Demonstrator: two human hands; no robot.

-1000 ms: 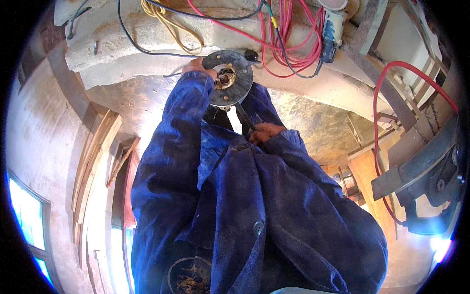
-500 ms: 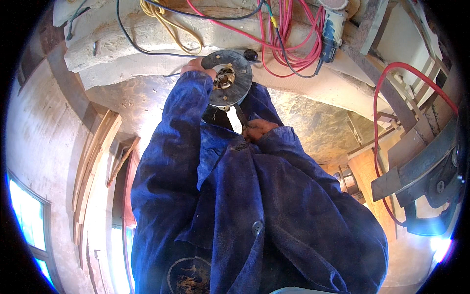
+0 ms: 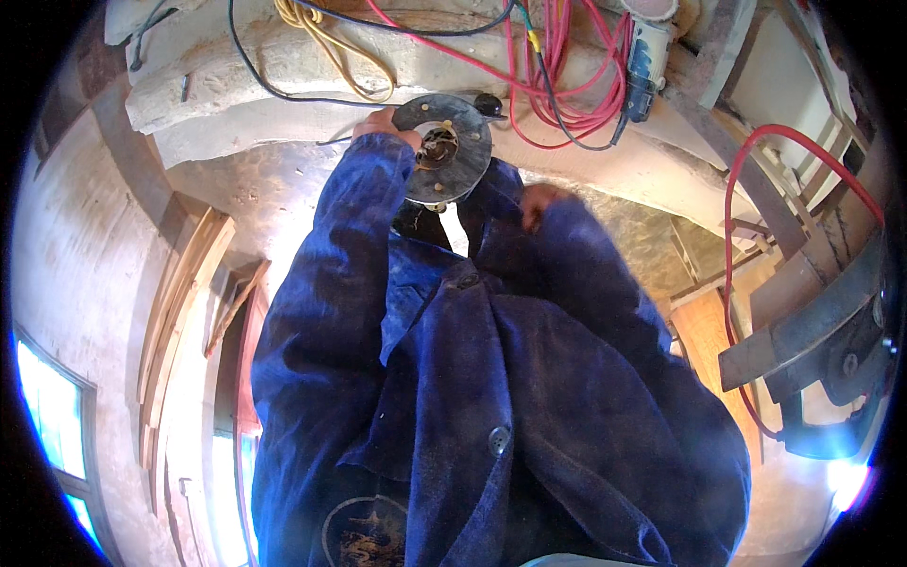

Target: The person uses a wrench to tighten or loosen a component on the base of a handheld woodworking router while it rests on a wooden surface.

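The left hand (image 3: pixel 385 124) is grasping the left rim of a round black housing (image 3: pixel 467 159) beside the near edge of the bench (image 3: pixel 605 175). Its central opening is containing small parts (image 3: pixel 436 149). The blurred right hand (image 3: pixel 541 205) is hovering apart; I cannot tell its grip.

The work jacket (image 3: pixel 463 378) is dark blue, creased and dusted pale in places, with loose, full-length sleeves (image 3: pixel 345 236). Below the left grip (image 3: pixel 384 126), two round dark buttons (image 3: pixel 499 439) mark its front. Lower down, a circular emblem (image 3: pixel 364 537), partly cut off, shows a golden-brown figure, apparently on darker cloth (image 3: pixel 387 484) beneath.
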